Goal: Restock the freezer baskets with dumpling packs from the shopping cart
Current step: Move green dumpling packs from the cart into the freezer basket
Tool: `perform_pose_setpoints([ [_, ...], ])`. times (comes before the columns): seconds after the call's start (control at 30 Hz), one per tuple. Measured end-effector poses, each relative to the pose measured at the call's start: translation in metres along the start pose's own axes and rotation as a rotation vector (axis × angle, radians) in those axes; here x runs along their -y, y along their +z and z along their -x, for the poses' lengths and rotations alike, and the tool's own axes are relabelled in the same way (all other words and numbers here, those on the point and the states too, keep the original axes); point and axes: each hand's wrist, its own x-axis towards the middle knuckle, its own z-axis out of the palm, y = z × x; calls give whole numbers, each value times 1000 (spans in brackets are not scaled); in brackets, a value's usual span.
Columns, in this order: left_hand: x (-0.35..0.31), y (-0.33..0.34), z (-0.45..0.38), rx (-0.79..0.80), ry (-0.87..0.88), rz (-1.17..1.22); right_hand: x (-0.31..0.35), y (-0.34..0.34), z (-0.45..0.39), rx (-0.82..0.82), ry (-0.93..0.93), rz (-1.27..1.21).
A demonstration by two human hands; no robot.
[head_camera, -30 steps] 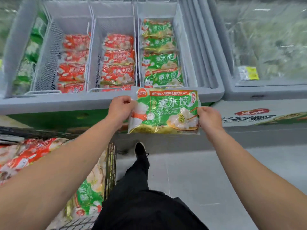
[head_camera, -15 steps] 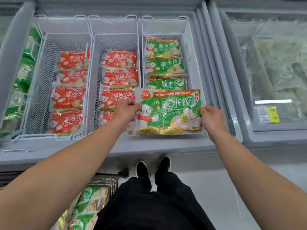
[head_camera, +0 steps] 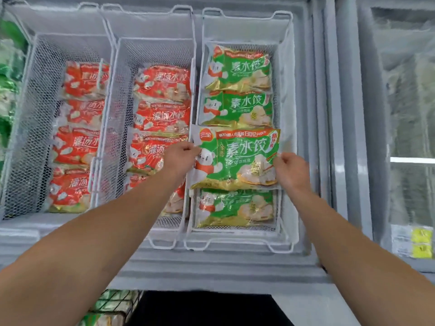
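Since half a second ago we have carried the green pack (head_camera: 237, 158) forward from the freezer's near rim to over the middle of the right basket (head_camera: 286, 27), and the view now looks almost straight down. Left hand (head_camera: 180, 155) pinches its left edge, right hand (head_camera: 290, 169) pinches its right edge, fingers clamped on the film on both sides. Step in hand: placing this pack. It hovers flat over the green row, covering the slot between the second pack (head_camera: 237, 109) and the nearest pack (head_camera: 235, 208); far pack (head_camera: 240, 67) sits beyond. Next move likely: lower it level, release both edges, keep it off the mesh walls. Middle basket (head_camera: 150, 24) and left basket (head_camera: 58, 22) each hold a row of red packs (head_camera: 162, 83). Cart (head_camera: 113, 307) shows at bottom edge with more green packs.
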Motion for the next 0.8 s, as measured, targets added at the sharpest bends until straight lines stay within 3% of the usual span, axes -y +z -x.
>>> perform_pose_setpoints([
  [0.07,-7,9,-14,-22,-4,-22,0,3,-15,41,-14,27],
  [0.2,-20,23,-28,40,35,-304,-3,10,-41,139,-22,130],
  [0.4,-14,29,-19,142,70,-394,9,18,-42,253,-42,227],
  [0.8,40,-33,71,153,293,-354,23,35,83,178,-284,352],
])
